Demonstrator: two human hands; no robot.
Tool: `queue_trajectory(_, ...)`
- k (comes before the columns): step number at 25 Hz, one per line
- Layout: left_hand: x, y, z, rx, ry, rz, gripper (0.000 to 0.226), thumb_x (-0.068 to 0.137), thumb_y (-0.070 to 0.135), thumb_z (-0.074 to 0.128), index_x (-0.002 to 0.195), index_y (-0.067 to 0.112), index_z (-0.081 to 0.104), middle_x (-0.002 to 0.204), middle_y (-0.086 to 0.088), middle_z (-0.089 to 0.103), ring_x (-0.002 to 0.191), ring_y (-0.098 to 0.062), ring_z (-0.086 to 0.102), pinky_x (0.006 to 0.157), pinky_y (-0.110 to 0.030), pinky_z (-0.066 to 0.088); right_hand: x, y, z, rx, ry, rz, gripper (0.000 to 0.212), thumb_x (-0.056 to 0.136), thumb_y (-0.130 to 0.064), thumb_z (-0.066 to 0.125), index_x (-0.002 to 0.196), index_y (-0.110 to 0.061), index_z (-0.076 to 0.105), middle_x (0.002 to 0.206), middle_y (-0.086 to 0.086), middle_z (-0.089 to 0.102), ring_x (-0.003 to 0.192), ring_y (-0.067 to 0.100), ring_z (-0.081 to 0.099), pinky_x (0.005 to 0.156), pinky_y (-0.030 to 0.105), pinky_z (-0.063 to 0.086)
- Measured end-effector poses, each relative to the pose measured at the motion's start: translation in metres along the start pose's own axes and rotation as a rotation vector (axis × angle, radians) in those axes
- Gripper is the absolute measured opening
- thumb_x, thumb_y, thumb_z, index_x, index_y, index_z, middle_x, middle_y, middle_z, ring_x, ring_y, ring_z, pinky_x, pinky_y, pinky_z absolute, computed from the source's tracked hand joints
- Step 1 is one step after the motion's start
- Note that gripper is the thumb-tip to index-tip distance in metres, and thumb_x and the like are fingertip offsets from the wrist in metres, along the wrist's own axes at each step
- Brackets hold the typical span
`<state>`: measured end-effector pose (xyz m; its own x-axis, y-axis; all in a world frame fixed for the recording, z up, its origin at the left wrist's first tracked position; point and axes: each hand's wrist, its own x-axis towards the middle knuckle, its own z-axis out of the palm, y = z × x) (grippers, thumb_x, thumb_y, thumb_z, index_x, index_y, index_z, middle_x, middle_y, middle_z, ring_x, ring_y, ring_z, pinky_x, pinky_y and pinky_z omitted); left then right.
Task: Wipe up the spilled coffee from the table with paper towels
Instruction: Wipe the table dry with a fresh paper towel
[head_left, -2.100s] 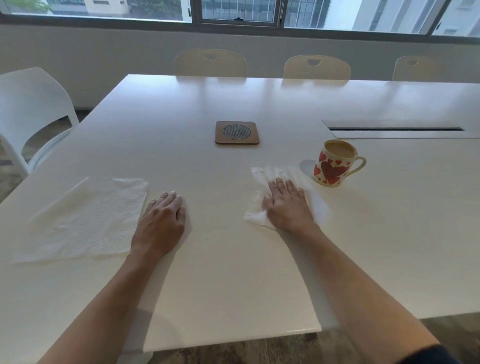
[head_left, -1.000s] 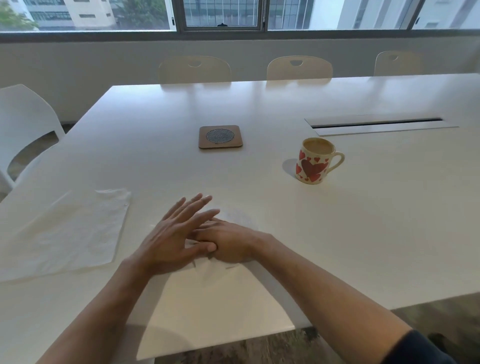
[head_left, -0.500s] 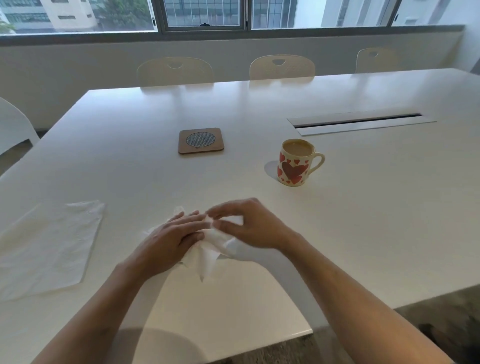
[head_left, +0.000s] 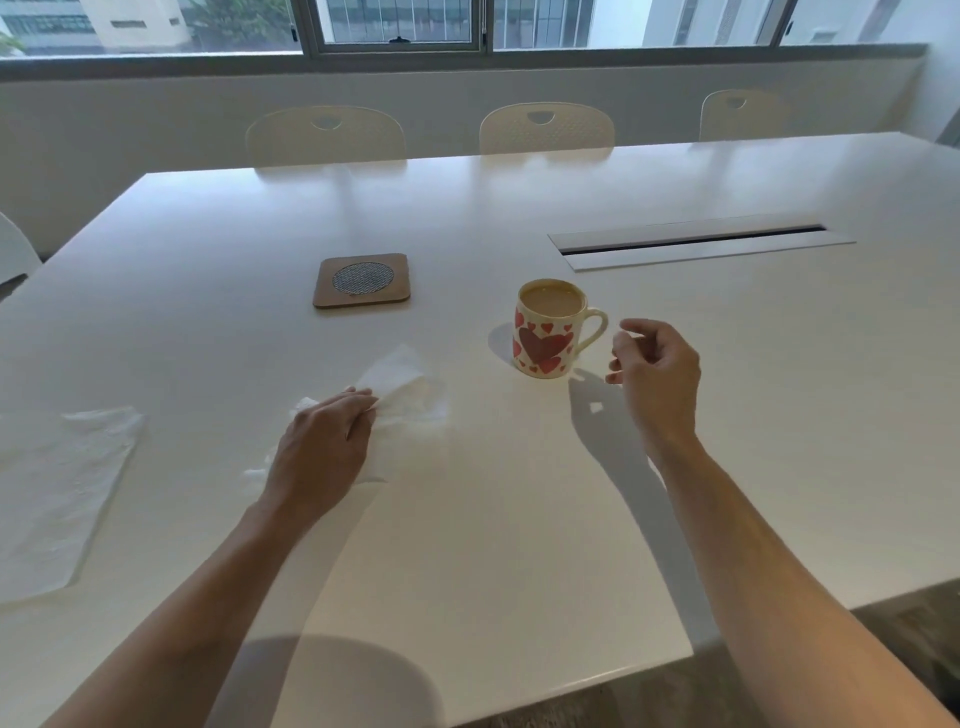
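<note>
Nearest — left hand (head_left: 324, 447): knuckles up on the table (head_left: 493, 545), fingers curled into the crumpled paper towel (head_left: 402, 389), pinning and gripping it; a moment ago both hands were bunching this towel together.
Right hand (head_left: 657, 366): has let go of the towel and moved off to the right, now lifted just beside the mug's handle, fingers loosely curled with thumb and forefinger near each other, holding nothing.
Spare towel (head_left: 57, 493): flat sheet at the left table edge, well apart from both hands, untouched.
Spill: no brown puddle shows on the white top — it may sit under the crumpled towel, or be too faint to tell.
Mug (head_left: 550, 332): upright, heart-patterned, nearly full of coffee, between the two hands and slightly beyond them.
Coaster (head_left: 362, 280): beyond the towel, bare.
Cable slot (head_left: 696, 241): farther right, closed strip in the tabletop.
Meaning: handing the towel to the left hand frees the right, probably to lift the mug so the spot beneath it can be wiped.
</note>
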<state>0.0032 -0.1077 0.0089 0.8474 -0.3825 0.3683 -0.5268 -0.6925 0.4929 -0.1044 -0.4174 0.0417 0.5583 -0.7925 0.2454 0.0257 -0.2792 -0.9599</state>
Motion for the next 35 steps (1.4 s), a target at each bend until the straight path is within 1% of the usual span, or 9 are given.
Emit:
queue_trajectory(5, 0.014, 0.032, 0.017, 0.049, 0.000, -0.147, 0.018, 0.093, 0.020, 0.057, 0.102, 0.017, 0.072, 0.102, -0.008, 0.073, 0.099, -0.034, 0.064, 0.077, -0.034, 0.045, 0.035, 0.020, 0.006, -0.082, -0.135, 0.032, 0.033, 0.099, -0.022, 0.057, 0.131, -0.016, 0.051, 0.114, 0.005, 0.062, 0.100, 0.021, 0.065, 0.072, 0.017, 0.051)
queue_trajectory(8, 0.023, 0.042, 0.023, 0.092, -0.018, -0.167, 0.018, 0.093, 0.021, 0.055, 0.100, 0.018, 0.072, 0.097, -0.007, 0.073, 0.092, -0.034, 0.064, 0.070, -0.030, 0.037, 0.048, 0.027, 0.013, -0.077, -0.256, -0.009, 0.027, 0.101, -0.022, 0.055, 0.127, -0.015, 0.054, 0.116, 0.002, 0.061, 0.108, 0.022, 0.063, 0.088, 0.033, 0.057)
queue_trajectory(11, 0.034, 0.039, 0.031, 0.082, -0.110, -0.114, 0.016, 0.093, 0.020, 0.051, 0.094, 0.019, 0.067, 0.095, -0.003, 0.068, 0.089, -0.030, 0.061, 0.069, -0.031, 0.036, 0.054, 0.032, 0.017, -0.063, -0.303, -0.017, 0.019, 0.101, -0.028, 0.055, 0.113, -0.013, 0.057, 0.109, 0.007, 0.066, 0.099, 0.024, 0.069, 0.085, 0.039, 0.061)
queue_trajectory(13, 0.041, 0.033, 0.038, 0.051, -0.195, -0.065, 0.016, 0.093, 0.019, 0.048, 0.096, 0.017, 0.064, 0.102, -0.003, 0.065, 0.099, -0.028, 0.059, 0.077, -0.033, 0.041, 0.056, 0.032, 0.018, -0.033, -0.313, -0.011, 0.022, 0.100, -0.029, 0.056, 0.107, -0.008, 0.056, 0.106, 0.014, 0.066, 0.093, 0.026, 0.071, 0.079, 0.037, 0.063)
queue_trajectory(14, 0.045, 0.030, 0.041, 0.049, -0.223, -0.038, 0.018, 0.094, 0.018, 0.048, 0.101, 0.015, 0.065, 0.112, -0.005, 0.064, 0.110, -0.027, 0.057, 0.089, -0.034, 0.041, 0.056, 0.032, 0.018, -0.025, -0.323, -0.016, 0.025, 0.099, -0.030, 0.057, 0.105, -0.005, 0.056, 0.104, 0.017, 0.066, 0.092, 0.027, 0.072, 0.077, 0.036, 0.063)
queue_trajectory(17, 0.054, 0.027, 0.047, 0.077, -0.273, 0.000, 0.029, 0.097, 0.019, 0.048, 0.122, 0.014, 0.062, 0.143, -0.007, 0.052, 0.140, -0.022, 0.038, 0.115, -0.035, 0.021, 0.055, 0.032, 0.016, -0.008, -0.360, -0.018, 0.035, 0.097, -0.033, 0.059, 0.103, 0.002, 0.058, 0.100, 0.020, 0.067, 0.092, 0.029, 0.072, 0.078, 0.035, 0.063)
queue_trajectory(20, 0.059, 0.024, 0.050, 0.058, -0.292, 0.002, 0.038, 0.098, 0.023, 0.047, 0.135, 0.018, 0.054, 0.152, -0.006, 0.041, 0.146, -0.019, 0.028, 0.119, -0.033, 0.014, 0.054, 0.032, 0.018, -0.014, -0.368, -0.012, 0.034, 0.099, -0.031, 0.058, 0.102, 0.003, 0.059, 0.098, 0.020, 0.069, 0.091, 0.029, 0.072, 0.081, 0.040, 0.062)
queue_trajectory(26, 0.068, 0.021, 0.055, 0.041, -0.314, 0.025, 0.042, 0.098, 0.026, 0.046, 0.139, 0.019, 0.050, 0.154, -0.005, 0.038, 0.147, -0.018, 0.025, 0.120, -0.034, 0.012, 0.050, 0.034, 0.022, -0.001, -0.297, -0.006, 0.027, 0.100, -0.027, 0.056, 0.100, 0.000, 0.061, 0.095, 0.016, 0.072, 0.088, 0.027, 0.074, 0.079, 0.043, 0.063)
queue_trajectory(35, 0.085, 0.028, 0.066, 0.009, -0.373, 0.050, 0.050, 0.095, 0.017, 0.038, 0.144, 0.022, 0.043, 0.158, -0.002, 0.032, 0.148, -0.015, 0.019, 0.121, -0.034, 0.006, 0.046, 0.031, 0.024, 0.002, -0.227, 0.015, 0.022, 0.101, -0.022, 0.055, 0.100, -0.002, 0.062, 0.096, 0.014, 0.071, 0.088, 0.025, 0.074, 0.076, 0.036, 0.063)
